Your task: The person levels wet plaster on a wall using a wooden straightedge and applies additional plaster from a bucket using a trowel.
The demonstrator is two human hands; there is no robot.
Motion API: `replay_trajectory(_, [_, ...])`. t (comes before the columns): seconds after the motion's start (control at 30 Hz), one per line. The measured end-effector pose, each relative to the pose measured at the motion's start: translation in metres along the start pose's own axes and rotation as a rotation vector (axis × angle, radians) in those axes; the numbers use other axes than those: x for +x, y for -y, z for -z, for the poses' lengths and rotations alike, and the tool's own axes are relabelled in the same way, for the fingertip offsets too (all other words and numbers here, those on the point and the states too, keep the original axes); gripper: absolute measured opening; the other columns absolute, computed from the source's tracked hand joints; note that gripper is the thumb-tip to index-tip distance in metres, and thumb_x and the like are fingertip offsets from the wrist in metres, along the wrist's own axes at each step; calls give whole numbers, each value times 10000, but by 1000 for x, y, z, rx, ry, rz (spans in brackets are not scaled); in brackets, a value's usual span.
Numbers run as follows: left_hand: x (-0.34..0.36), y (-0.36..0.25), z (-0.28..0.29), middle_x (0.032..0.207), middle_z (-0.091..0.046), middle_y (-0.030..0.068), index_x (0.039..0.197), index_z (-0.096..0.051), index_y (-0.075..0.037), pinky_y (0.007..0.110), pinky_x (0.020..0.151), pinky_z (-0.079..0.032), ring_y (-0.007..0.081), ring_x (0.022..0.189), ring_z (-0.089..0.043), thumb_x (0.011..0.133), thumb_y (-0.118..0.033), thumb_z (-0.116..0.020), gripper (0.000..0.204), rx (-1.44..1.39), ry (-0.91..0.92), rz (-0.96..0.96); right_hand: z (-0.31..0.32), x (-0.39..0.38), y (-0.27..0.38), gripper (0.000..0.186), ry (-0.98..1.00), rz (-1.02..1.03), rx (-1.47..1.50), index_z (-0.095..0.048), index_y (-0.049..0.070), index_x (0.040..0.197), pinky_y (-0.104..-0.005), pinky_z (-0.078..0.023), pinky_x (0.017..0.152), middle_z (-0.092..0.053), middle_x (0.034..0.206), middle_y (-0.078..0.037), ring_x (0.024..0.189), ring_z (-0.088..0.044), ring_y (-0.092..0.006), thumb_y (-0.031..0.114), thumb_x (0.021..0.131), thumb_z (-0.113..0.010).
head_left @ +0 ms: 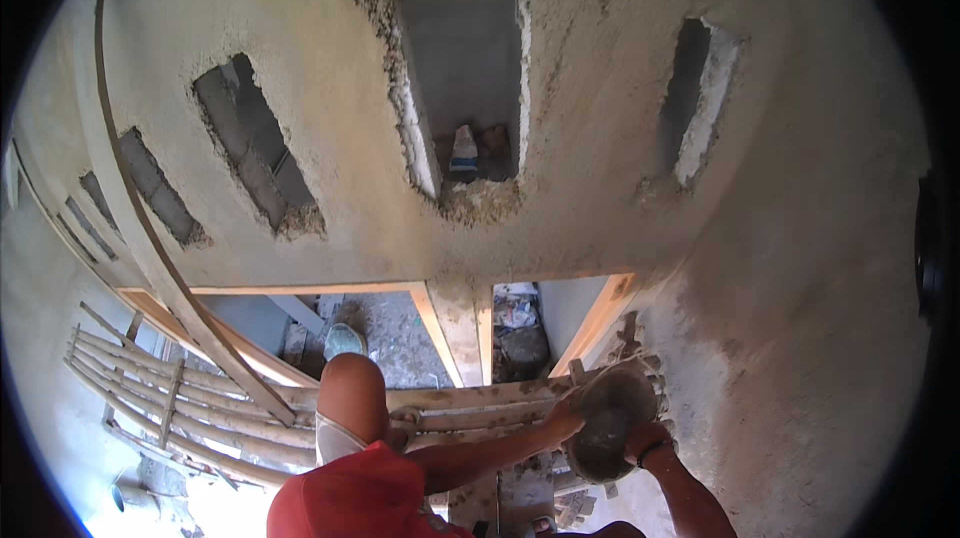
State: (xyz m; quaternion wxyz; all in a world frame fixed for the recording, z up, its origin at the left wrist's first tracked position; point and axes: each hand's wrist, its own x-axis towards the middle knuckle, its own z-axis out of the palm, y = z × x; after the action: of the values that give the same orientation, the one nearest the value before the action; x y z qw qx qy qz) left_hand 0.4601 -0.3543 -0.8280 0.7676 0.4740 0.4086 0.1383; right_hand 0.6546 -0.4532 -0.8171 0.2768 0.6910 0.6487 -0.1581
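A round, grey, mortar-stained basin (598, 458) is tipped toward the wall at the lower right. My left hand (566, 420) grips its left rim. At its lower right edge is my right hand (648, 440), with a dark band at the wrist and fingers curled. Whether those fingers grip the rim or something inside the basin is hidden. Wet grey material lies inside the basin. Just beyond it, rough mortar lumps (628, 336) cling to the wall corner beside the wooden frame.
Bamboo scaffold poles (220, 418) and planks (470, 396) lie beneath me. Ahead stands a plastered wall (590, 138) with several rough openings. Below are wooden frames (432, 328); a bucket (344, 340) stands beyond. A long, bent-looking wooden strip (130, 198) crosses the left side.
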Motion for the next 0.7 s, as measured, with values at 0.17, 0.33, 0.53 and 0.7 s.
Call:
replay_trajectory(0.17, [14, 2, -8, 1135, -593, 99, 1353, -428, -82, 316, 886, -444, 198, 1059, -544, 684, 29, -548, 688, 16, 39, -18, -46, -6, 8, 336, 47, 267, 70, -689, 112, 988, -374, -504, 836, -671, 1013, -111, 938, -643, -268, 366, 835, -531])
replay_trajectory(0.33, [15, 1, 1, 1125, -590, 108, 1343, -426, -66, 323, 869, -449, 206, 1044, -545, 681, 23, -556, 680, 31, -5, -36, 8, -30, 26, 318, 250, 43, 679, -656, 146, 1048, -376, -500, 832, -651, 1075, -54, 944, -626, -259, 361, 834, -559])
replay_trajectory(0.53, [11, 2, 2, 1112, -586, 118, 1331, -424, -47, 332, 848, -456, 214, 1026, -547, 676, 15, -565, 672, 53, -24, -59, 4, -51, -18, 257, -172, -73, 233, -676, 145, 974, -420, -524, 775, -679, 976, -109, 918, -657, -268, 288, 831, -516])
replay_trajectory(0.7, [4, 6, 0, 1102, -583, 127, 1320, -423, -31, 339, 830, -461, 221, 1011, -548, 672, 9, -572, 666, 55, -19, -56, -38, -38, -12, 250, -181, -168, 194, -711, 92, 841, -439, -539, 734, -692, 843, -142, 824, -673, -325, 257, 780, -533])
